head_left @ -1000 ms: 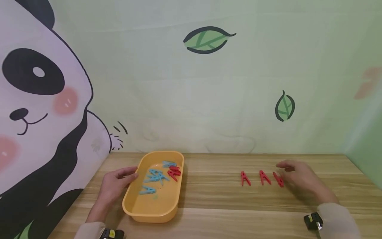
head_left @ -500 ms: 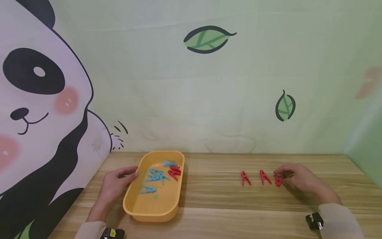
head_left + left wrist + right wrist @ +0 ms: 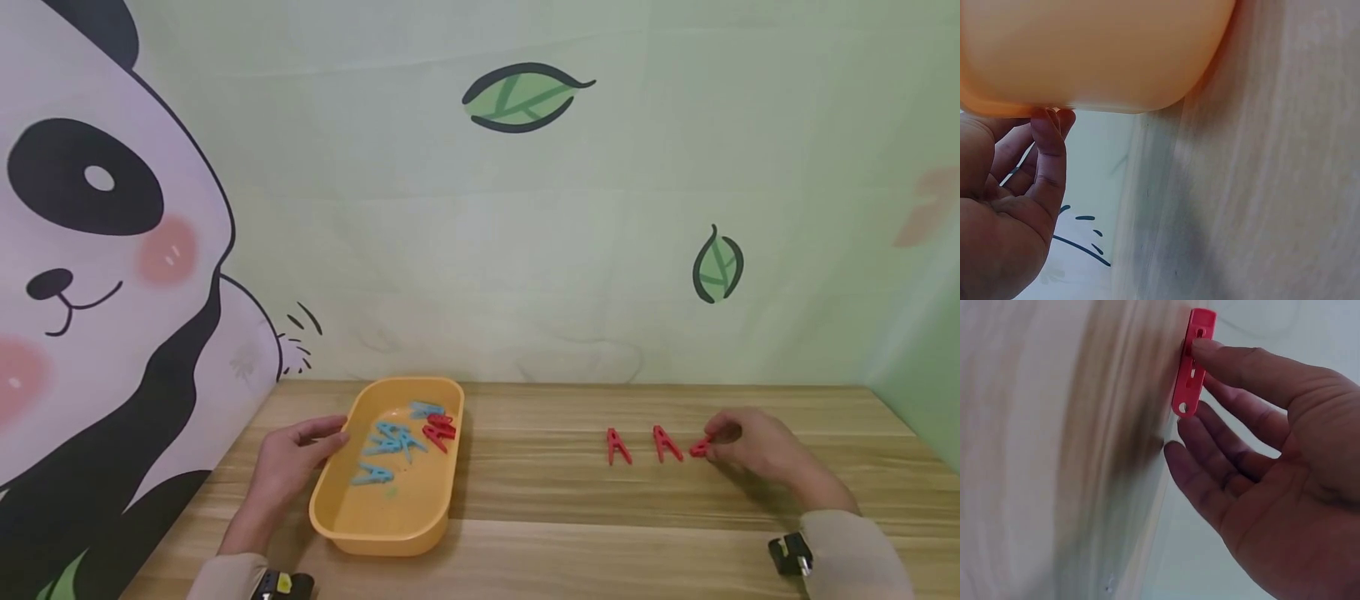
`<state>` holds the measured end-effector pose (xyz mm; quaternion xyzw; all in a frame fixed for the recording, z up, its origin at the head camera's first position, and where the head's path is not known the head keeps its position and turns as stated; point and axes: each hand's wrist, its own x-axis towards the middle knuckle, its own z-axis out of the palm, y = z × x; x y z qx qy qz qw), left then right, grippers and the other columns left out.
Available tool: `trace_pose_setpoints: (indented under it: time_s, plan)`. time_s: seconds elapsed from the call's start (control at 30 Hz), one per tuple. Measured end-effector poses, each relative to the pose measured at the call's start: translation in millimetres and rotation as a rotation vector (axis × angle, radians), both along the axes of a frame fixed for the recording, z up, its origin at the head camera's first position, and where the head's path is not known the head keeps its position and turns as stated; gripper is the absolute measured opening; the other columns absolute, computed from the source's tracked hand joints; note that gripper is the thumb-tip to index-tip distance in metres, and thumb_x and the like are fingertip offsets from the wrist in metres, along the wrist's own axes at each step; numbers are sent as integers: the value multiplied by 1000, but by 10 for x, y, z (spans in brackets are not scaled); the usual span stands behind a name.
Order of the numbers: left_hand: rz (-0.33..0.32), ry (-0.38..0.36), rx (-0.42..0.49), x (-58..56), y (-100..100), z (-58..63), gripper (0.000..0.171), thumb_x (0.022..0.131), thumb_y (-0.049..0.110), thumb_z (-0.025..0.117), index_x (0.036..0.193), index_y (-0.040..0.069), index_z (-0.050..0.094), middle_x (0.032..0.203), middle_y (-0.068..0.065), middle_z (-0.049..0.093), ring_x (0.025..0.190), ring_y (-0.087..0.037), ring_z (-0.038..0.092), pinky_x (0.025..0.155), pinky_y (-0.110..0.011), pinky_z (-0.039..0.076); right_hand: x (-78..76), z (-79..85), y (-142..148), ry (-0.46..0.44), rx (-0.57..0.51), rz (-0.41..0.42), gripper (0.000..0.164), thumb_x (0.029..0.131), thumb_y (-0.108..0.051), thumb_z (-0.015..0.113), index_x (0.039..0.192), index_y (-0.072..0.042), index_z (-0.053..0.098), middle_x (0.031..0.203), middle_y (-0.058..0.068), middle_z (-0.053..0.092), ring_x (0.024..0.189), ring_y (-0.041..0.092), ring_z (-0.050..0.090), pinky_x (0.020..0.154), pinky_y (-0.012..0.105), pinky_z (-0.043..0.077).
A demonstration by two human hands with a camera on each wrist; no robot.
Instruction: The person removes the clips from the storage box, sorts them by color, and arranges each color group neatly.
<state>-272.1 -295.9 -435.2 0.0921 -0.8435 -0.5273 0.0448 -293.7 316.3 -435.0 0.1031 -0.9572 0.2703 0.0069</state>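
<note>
My right hand (image 3: 753,446) pinches a red clothespin (image 3: 1194,362) between thumb and fingers, close over the tabletop. In the head view this clothespin (image 3: 701,447) is partly hidden by the fingertips. Left of it lie two more red clothespins, one nearer (image 3: 667,443) and one farther off (image 3: 618,447). My left hand (image 3: 288,467) holds the left rim of a yellow plastic tray (image 3: 390,542), thumb and fingertips right at the edge in the left wrist view. Inside the tray lie several blue clothespins (image 3: 372,474) and a few red ones (image 3: 438,433) by its right wall.
The wood-grain table (image 3: 540,492) runs back to a pale green wall cloth (image 3: 562,250) printed with leaves. A large printed panda (image 3: 112,192) covers the left side. Each wrist wears a small black device, one on the left (image 3: 283,585) and one on the right (image 3: 789,554).
The right fingers have come together on the rightmost red clothespin, which has turned in their pinch. The left hand and the tray have stayed in place.
</note>
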Motion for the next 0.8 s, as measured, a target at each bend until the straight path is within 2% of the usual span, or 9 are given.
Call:
trace_pose_setpoints:
  time_s: [0.13,0.37,0.53,0.8]
  plan:
    - [-9,10,-6,-6,-12,-2,45,102,26,75,139,3,69,136,-16,69,118,-26,67,85,-24,59,13,11,3,0,19,-36,20,87,-5,82,99,5,70,94,13,70,88,30,62,79,51,54]
    - [-10,19,-14,-5,-10,-2,43,102,25,75,139,3,69,136,-16,70,117,-25,68,84,-22,58,27,27,-37,-106,-9,-106,24,92,-13,80,99,4,65,91,11,63,85,29,56,72,40,50]
    - [-7,14,-7,-4,-8,-3,43,102,24,75,139,2,69,136,-16,70,116,-25,68,84,-24,59,28,20,-38,-76,-3,-113,24,93,-17,79,93,2,64,87,9,62,83,27,55,68,37,46]
    - [-3,14,-5,-7,-4,-6,43,102,23,75,139,2,69,135,-16,70,116,-25,68,84,-23,59,30,10,-64,-131,-9,-188,33,97,-26,77,96,3,61,86,11,58,84,28,53,66,35,43]
